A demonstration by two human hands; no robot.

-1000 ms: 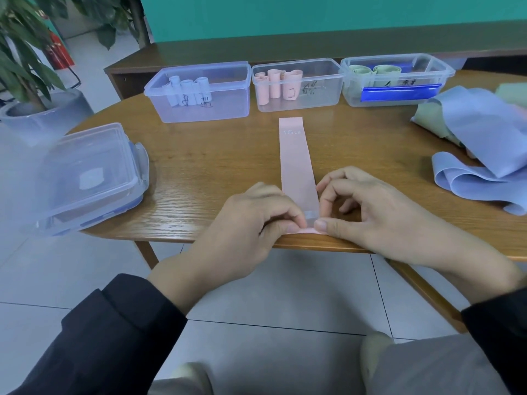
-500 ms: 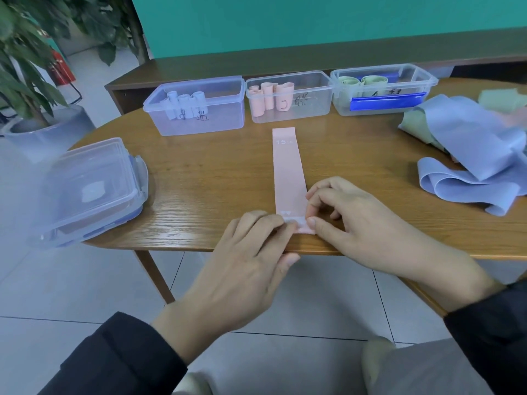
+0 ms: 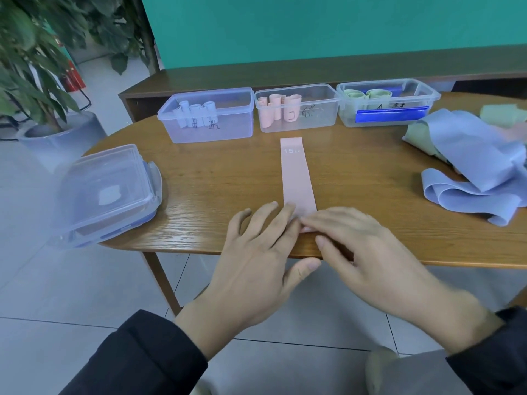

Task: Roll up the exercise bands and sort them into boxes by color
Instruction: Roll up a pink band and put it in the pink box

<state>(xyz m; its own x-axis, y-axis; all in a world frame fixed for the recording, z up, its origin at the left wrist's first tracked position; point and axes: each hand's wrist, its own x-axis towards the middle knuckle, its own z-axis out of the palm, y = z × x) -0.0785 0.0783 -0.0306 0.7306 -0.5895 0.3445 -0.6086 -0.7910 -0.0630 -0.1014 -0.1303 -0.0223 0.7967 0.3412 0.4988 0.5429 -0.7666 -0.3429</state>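
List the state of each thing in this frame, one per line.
Pink band: flat on table, near end under both hands.
Left hand: fingers straight, pressing band.
Right hand: fingers straight, pressing band.
Three boxes: open, holding rolls.
Loose bands: unrolled heap.
Lids: stacked.

Pink band (image 3: 296, 175), blue bands (image 3: 470, 163), brown wood-grain table (image 3: 216, 178).

Soft, even daylight, faint shadows — wide-angle bending at the edges, left lid stack (image 3: 105, 192) blurred
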